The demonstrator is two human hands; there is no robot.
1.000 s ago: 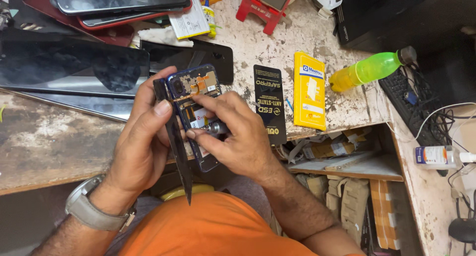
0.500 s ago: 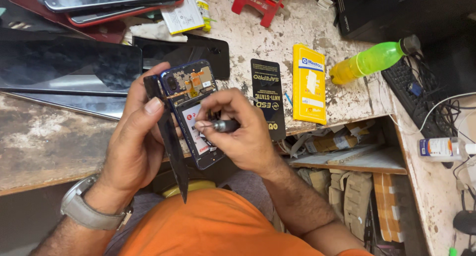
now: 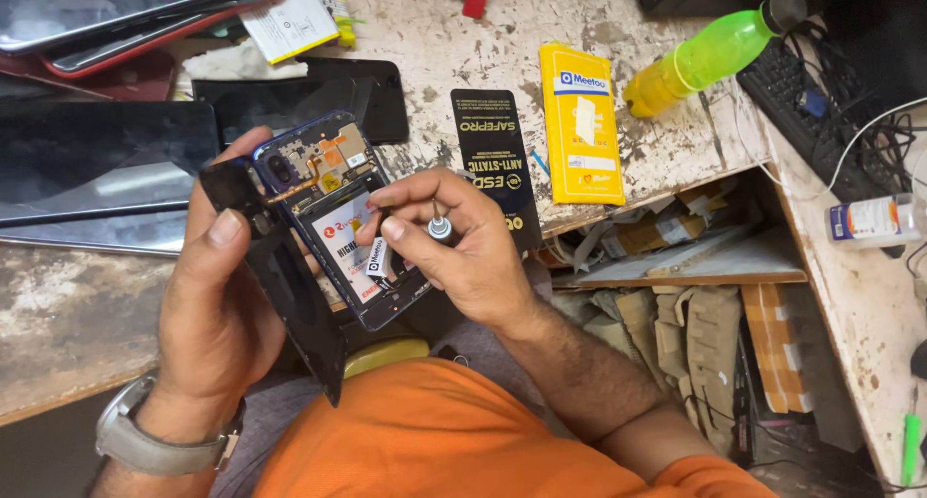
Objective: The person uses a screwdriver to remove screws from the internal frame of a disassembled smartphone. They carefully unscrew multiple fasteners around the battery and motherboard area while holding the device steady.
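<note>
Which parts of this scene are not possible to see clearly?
Head view:
- Screwdriver tip: hidden by right hand fingers.
- Opened phone lower left edge: covered by left hand.
- Tablets at top left: cut off by the edge.
- Phone screws: too small.

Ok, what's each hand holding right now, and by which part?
Left hand grips the opened phone by its left edge, thumb on the black panel. Right hand pinches a small screwdriver near its top cap.
</note>
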